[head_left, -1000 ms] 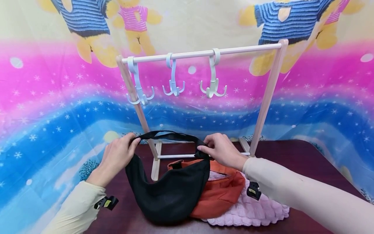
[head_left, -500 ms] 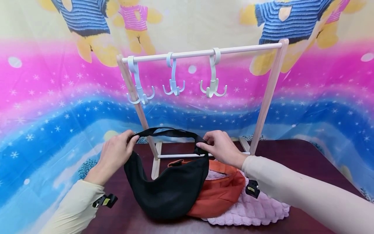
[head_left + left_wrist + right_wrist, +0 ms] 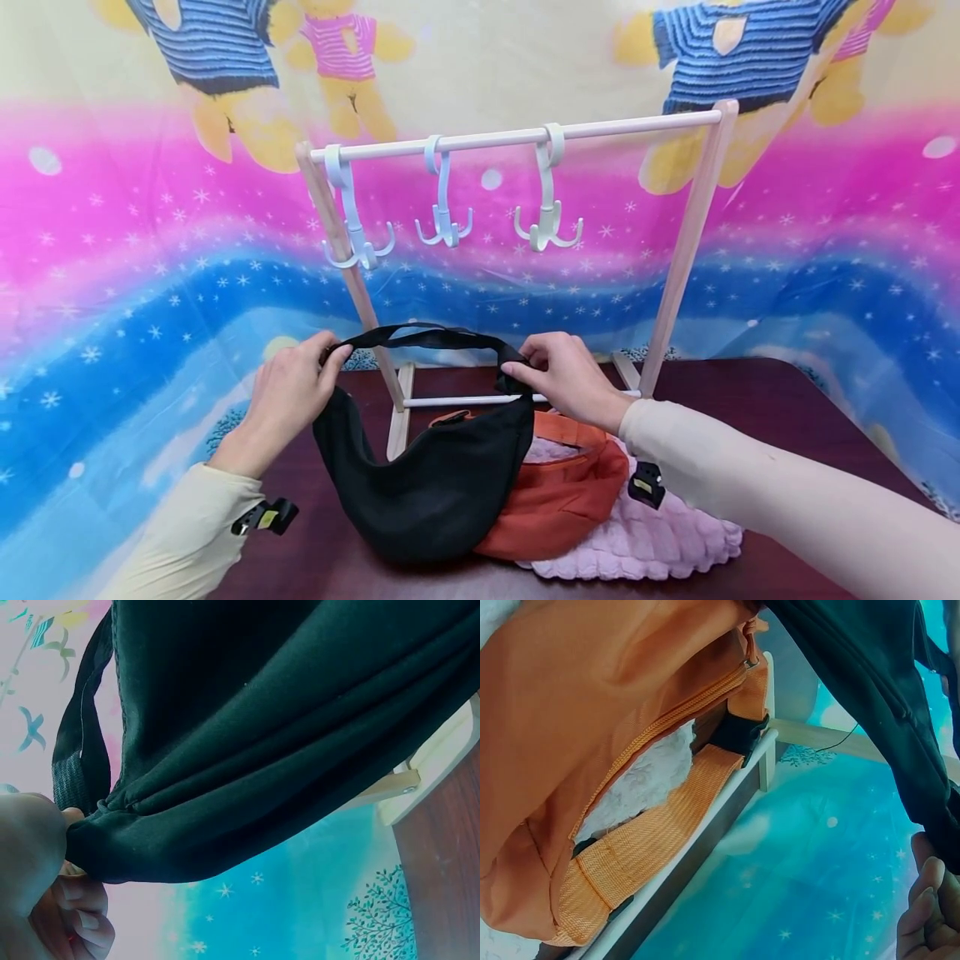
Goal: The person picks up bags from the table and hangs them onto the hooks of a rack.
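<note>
A black crescent-shaped shoulder bag (image 3: 427,483) hangs between both hands in the head view, its strap (image 3: 431,337) arched across the top. My left hand (image 3: 288,396) pinches the bag's left upper corner, where strap and body meet; the left wrist view shows the gathered fabric (image 3: 112,844) there. At the opposite corner my right hand (image 3: 566,375) pinches the strap end between thumb and fingers. Behind the black bag lies an orange waist bag (image 3: 558,500) with a webbing belt (image 3: 660,832) and black buckle (image 3: 739,736). The black bag covers its left part.
A wooden rack (image 3: 686,250) stands at the back, its top bar carrying a left hook (image 3: 360,242), a middle hook (image 3: 444,217) and a right hook (image 3: 547,221). A pink quilted cloth (image 3: 660,542) lies under the orange bag on the dark table (image 3: 780,433).
Both hands have risen slightly and shifted a little left, carrying the black bag with them. The orange bag and pink cloth stay in place.
</note>
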Demonstrator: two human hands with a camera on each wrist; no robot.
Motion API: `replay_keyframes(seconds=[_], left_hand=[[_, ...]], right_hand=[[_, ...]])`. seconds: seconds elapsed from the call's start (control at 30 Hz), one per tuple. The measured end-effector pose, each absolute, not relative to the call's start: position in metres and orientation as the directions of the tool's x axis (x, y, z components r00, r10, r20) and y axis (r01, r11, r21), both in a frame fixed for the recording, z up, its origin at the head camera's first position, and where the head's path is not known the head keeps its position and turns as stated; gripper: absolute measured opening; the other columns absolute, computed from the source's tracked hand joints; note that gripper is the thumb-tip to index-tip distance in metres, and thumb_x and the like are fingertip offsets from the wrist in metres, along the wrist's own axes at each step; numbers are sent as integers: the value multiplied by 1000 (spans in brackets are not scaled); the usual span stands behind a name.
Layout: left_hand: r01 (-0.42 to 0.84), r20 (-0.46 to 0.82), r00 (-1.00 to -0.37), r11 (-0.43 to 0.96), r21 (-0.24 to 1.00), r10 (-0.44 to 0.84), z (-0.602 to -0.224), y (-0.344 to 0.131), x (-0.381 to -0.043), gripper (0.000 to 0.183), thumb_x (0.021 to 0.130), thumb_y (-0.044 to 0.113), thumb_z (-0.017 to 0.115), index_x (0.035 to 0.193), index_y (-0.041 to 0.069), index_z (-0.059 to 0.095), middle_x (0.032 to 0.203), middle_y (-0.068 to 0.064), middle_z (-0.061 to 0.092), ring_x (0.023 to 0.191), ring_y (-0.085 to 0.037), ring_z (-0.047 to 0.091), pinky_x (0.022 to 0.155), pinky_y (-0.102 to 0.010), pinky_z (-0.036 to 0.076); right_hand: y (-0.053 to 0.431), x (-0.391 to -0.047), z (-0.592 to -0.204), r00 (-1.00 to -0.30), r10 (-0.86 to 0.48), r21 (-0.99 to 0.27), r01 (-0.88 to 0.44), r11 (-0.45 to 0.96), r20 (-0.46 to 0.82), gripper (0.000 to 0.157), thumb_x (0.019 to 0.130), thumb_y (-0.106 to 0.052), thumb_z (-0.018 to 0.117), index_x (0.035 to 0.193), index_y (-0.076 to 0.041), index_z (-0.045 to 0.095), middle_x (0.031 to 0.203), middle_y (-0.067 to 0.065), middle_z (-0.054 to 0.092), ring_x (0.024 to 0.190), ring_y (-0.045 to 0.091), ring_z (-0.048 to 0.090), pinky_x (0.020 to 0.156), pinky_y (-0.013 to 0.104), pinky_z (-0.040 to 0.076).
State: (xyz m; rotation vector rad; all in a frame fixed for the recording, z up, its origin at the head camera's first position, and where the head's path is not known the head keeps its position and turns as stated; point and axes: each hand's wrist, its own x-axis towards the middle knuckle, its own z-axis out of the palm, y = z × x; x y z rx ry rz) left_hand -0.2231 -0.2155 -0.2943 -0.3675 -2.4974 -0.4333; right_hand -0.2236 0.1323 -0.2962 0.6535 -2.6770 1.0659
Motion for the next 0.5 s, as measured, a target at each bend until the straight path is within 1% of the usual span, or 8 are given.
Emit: replay_keyframes(seconds=[0.17,0.37,0.5], left_hand=[[349,585,-794,911,220,163,-292,-215,-222,21,103,28,59,91,13,65,58,-1,49,51,-15,41,44,-31,28],[345,586,-795,912,221,159,-290,-215,-221,21,104,29,58,90,13,65,58,0,49,52,-15,41,43,-31,27],[348,600,-784,913,213,159,-288,-215,-221,21,103,29,59,92,13,67,58,0,49,56,-17,41,44,-31,27]], right_hand=[[131,-224,-295,-870,-326,-596,-491,636,369,13,94,-27,73,93,-14,73,74,-1,65,60,12,50,63,30,44],[129,-223,-293,-861,-324,-596,-506,623,392,12,94,-26,73,94,-14,73,70,-2,63,60,12,51,63,30,44],[129,-223,-292,-857,-324,-601,-512,614,400,11,94,-25,73,94,-14,74,71,-2,65,61,12,53,64,30,46]])
